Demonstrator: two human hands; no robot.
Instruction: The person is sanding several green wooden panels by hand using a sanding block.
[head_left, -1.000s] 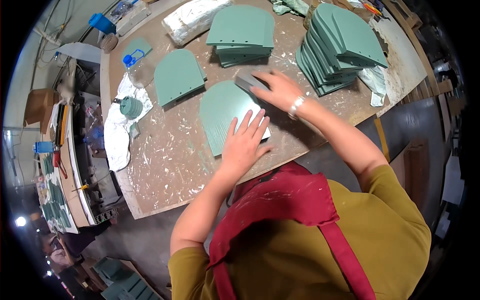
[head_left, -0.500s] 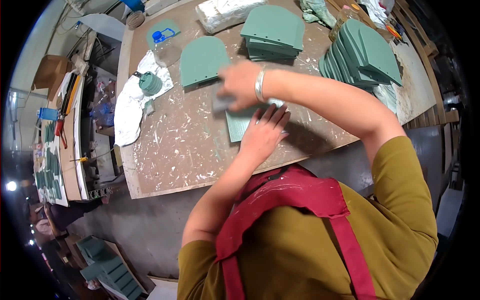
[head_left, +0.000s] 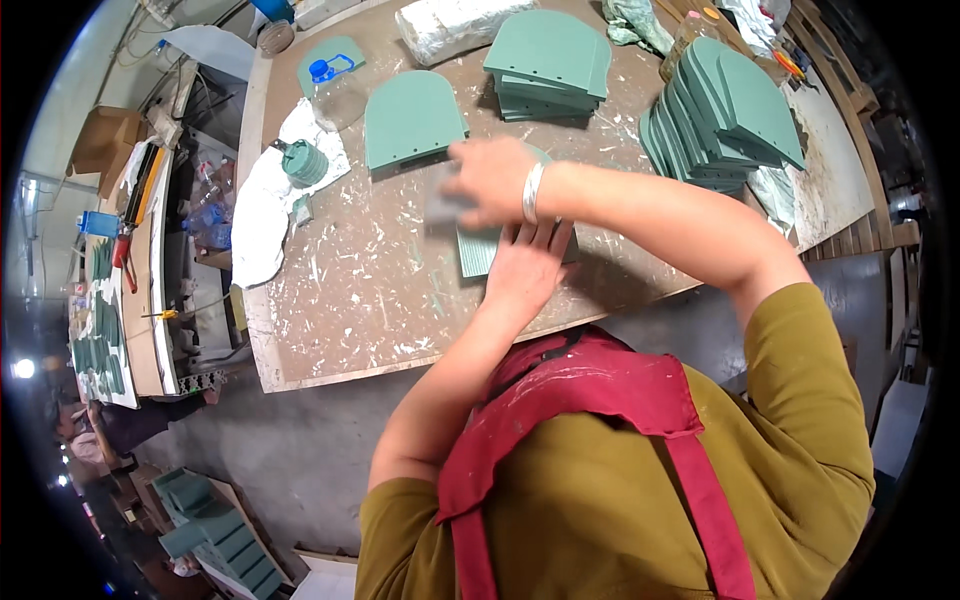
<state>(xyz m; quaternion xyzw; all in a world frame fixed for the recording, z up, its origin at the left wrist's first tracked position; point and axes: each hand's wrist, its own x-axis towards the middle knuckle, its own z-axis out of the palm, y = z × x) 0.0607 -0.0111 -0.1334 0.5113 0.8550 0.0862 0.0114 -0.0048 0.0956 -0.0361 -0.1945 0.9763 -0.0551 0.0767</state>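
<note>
A green board with a ribbed face lies on the worktable, partly hidden under my hands. My left hand rests flat on it with the fingers stretched out. Smeared by motion, my right hand has its fingers bent over a flat grey sheet, possibly sandpaper, at the board's far left side. My right forearm crosses above the left fingertips. Just beyond the right hand lies a round-topped green board with small holes along its straight edge.
Stacks of round-topped green boards stand at the back and at the right. A clear bottle with a blue cap, a white cloth and a green ribbed container sit at left. A white wrapped bundle lies behind.
My right hand has shifted slightly right with the grey sheet, still blurred. My left hand remains on the ribbed board, its fingertips now partly under the right wrist.
</note>
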